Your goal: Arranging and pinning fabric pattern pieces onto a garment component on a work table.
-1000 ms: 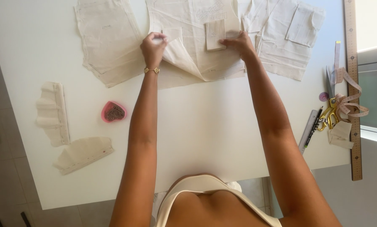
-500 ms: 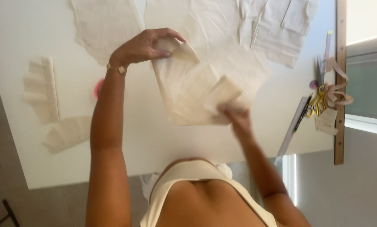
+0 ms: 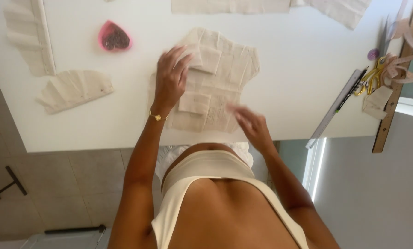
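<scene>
Since half a second ago: my stack of cream fabric pieces [image 3: 215,87] has come down from my raised hands and now lies flat on the white table [image 3: 285,69]; my left hand has dropped onto it, my right has drawn back toward the near edge.
Right hand [image 3: 250,124]: nearest item; blurred with motion, fingers loosely spread, holding nothing that I can make out; fingertips at the stack's near right corner, though I cannot tell if they touch.
Left hand [image 3: 170,78]: open and flat, fingers fanned wide, pressing the stack's left side; gold bracelet [image 3: 157,117] on the wrist.
Stack of cream fabric pieces: directly ahead, between my hands; long axis runs away from me, near edge to far; two small rectangular patches lie on top. My left hand is on it, my right only at its edge, so the left is the closer one.
Left of stack: fan-shaped pleated piece [image 3: 73,90], well apart; farther out, pink heart-shaped pincushion [image 3: 114,39] and a pleated strip [image 3: 29,37].
Right of stack: clear ruler [image 3: 338,106], yellow-handled scissors [image 3: 370,78], wooden rule [image 3: 398,87] along the table's edge, all well apart.
Far edge: more cut cream panels [image 3: 243,5], partly out of view.
</scene>
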